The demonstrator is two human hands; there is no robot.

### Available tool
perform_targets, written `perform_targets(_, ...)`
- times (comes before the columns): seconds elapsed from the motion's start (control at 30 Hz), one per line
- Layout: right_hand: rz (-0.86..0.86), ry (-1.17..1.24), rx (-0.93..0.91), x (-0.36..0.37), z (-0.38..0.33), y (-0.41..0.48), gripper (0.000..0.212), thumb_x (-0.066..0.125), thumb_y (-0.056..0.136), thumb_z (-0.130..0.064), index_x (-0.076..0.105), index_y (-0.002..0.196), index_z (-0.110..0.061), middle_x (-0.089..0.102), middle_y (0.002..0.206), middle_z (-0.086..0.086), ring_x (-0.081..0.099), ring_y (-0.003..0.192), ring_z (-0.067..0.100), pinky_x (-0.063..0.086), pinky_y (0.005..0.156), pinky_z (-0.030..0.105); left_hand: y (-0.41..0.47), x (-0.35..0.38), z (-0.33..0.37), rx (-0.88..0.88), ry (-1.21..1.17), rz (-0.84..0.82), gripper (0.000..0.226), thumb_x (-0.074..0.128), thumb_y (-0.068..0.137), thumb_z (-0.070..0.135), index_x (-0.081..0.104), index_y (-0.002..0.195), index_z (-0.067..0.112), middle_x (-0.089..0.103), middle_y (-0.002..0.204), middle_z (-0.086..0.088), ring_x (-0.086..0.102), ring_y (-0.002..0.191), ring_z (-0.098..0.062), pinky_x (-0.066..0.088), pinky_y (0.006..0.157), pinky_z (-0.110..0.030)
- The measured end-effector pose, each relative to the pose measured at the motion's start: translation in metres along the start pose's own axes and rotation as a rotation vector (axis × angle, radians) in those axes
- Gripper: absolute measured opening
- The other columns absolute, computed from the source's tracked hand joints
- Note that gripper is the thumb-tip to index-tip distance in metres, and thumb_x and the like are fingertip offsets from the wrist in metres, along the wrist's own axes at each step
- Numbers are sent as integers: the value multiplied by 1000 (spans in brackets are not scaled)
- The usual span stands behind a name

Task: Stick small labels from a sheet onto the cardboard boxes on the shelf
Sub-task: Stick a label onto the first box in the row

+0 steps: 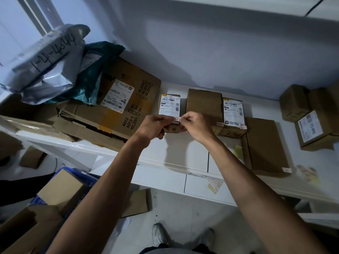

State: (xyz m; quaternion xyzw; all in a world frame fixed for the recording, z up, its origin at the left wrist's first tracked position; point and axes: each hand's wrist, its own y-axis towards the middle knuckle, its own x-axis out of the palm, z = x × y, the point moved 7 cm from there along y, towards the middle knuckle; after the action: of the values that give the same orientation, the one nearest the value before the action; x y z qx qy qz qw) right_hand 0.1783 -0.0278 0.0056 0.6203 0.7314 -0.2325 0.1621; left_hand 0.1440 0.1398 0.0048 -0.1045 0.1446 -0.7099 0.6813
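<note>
In the middle of the frame, the left hand (156,126) and the right hand (193,125) each pinched one end of a small label (176,119), holding it over the near edge of a small box (169,105) on the shelf (183,153). The step in hand appeared to be placing this label. The flat box (267,143) at lower right already carried one. Next, the label would likely need lowering onto bare cardboard and pressing flat. A label sheet (214,185) lay below the hands.

1. small label (176,119): print too small to read.
2. small box (169,105): near end hidden behind left hand (153,125) and right hand (194,123).
3. label sheet (308,173): blurred.
4. grey mailer bag (45,57): cut by left edge.
</note>
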Motion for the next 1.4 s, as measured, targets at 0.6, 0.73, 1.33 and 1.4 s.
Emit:
perform_targets(0.6,-21,-52,42,-8,-2,-4,20,60,97,-22,66,79,-28,77,75,-4,75,68,17,62,75,43,1,-1,8,181,973,378,57,51,96,56,38,148,34,48,122,-15,68,93,-38,55,81,-43)
perform_targets(0.73,63,-222,-29,-13,-9,-10,14,62,92,-30,73,83,-27,76,79,-7,72,75,16,57,73,34,0,-5,6,184,967,358,52,50,97,56,44,144,36,48,121,-14,66,93,-38,54,82,-43)
perform_targets(1.33,-88,229,157,-1,18,-23,12,67,95,-17,74,85,-18,77,92,13,71,63,18,50,52,27,-23,-8,-4,309,838,402,43,69,87,51,64,127,36,50,115,-7,66,91,-29,56,84,-40)
perform_targets(1.4,-94,216,154,-2,14,-22,11,66,95,-16,74,87,-16,75,86,8,67,59,16,49,50,26,-23,-9,1,375,813,433,36,73,85,47,72,117,31,53,112,-6,66,88,-25,58,80,-38)
